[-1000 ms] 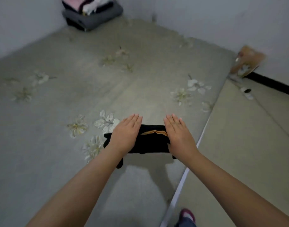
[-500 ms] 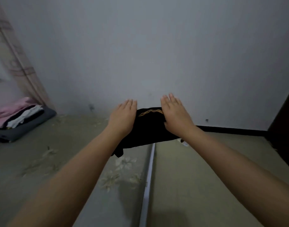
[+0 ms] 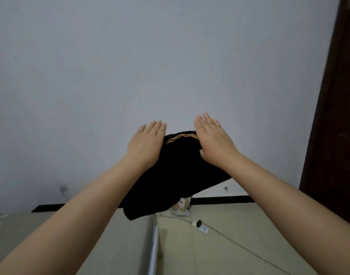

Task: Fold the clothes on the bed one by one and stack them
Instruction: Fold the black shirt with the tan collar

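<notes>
Grey wall [image 3: 150,66] behind; power strip [image 3: 200,227] on floor (near bed edge [image 3: 153,245]).

wall [image 3: 150,56] ahead, dark door [image 3: 336,116] right

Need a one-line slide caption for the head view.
Left hand and right hand carry a folded black garment in mid-air before a wall.

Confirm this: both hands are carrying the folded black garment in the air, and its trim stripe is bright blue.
One detail is wrong. The head view shows the left hand and right hand lifting the folded black garment, but the trim stripe is orange-gold, not blue.
</notes>
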Tool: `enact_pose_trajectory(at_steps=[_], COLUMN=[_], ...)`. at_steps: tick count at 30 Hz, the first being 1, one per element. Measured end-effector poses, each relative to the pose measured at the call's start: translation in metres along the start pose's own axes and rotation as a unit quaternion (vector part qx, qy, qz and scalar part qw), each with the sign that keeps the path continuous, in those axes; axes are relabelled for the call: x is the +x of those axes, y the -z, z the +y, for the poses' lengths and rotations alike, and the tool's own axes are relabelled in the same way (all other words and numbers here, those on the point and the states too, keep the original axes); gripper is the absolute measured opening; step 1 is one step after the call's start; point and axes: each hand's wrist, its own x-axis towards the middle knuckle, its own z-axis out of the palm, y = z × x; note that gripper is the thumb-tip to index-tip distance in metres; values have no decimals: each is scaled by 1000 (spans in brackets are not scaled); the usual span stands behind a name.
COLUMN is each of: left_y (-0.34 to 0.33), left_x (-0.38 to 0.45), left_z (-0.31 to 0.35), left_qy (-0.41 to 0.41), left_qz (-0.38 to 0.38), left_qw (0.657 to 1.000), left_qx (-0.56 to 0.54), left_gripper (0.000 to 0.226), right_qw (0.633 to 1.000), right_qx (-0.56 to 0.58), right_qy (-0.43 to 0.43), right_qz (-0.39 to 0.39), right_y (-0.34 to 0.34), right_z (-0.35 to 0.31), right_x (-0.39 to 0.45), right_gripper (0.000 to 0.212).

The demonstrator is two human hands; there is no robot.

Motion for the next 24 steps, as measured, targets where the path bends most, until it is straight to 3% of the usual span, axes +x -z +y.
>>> enact_pose_trajectory(at_steps=[12,24], left_y=[-86,-226], left_x=[218,415], left_z=[-89,-140], left_qy=[0,97], left_qz=[13,-48], left_qw=[1000,992], left_qx=[8,64], left_gripper=[55,55], right_qw=[999,994], right_qx=[30,72], right_qy=[-19,87], right_qz=[-2,4], right_y=[-88,-245], right_z=[54,133], right_x=[233,454], right_gripper=[69,69])
